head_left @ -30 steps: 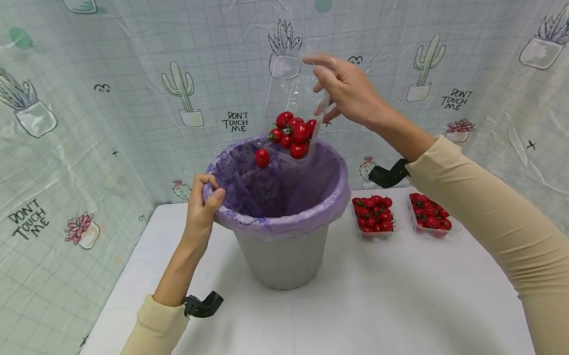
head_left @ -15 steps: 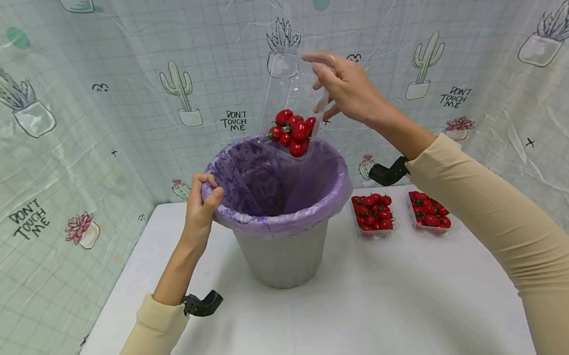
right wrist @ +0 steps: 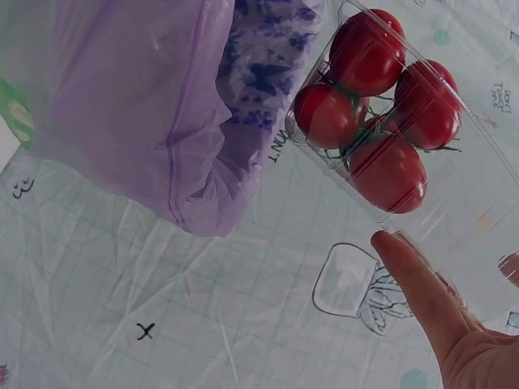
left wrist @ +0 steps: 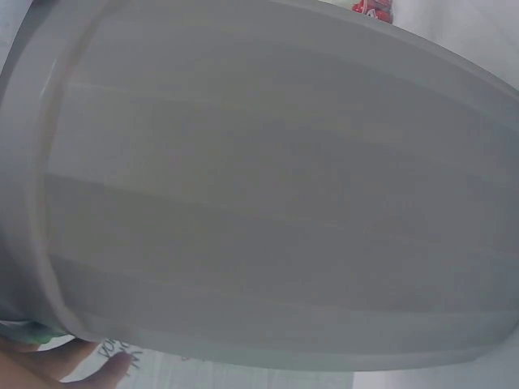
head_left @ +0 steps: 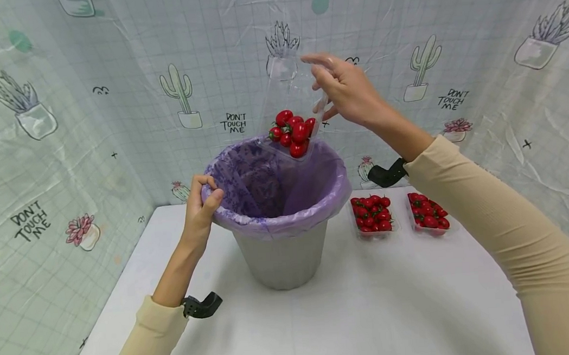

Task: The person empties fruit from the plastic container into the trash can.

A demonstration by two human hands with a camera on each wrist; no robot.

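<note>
A grey bin [head_left: 285, 261] stands upright, its mouth lined with a purple plastic bag [head_left: 297, 225]. My left hand [head_left: 199, 212] grips the bag-covered rim on the left side. Over the bin's far right part, my right hand [head_left: 346, 89] holds a clear plastic box [head_left: 279, 96] by its side, steeply tilted with its lower end just at the mouth. Several red cherry tomatoes [head_left: 299, 132] are bunched in that lower end. The right wrist view shows tomatoes [right wrist: 389, 172] with green stems behind the clear wall, beside the purple bag. The bin's bottom is hidden.
Two more clear boxes of cherry tomatoes, a nearer box [head_left: 372, 215] and a farther-right box [head_left: 428, 213], sit on the white table [head_left: 370, 302] right of the bin. A patterned curtain [head_left: 139, 126] hangs behind and at both sides.
One second ago a single tomato was in the air below the box; it has dropped out of sight into the bin. Both hands and the tilted box stay nearly still.
</note>
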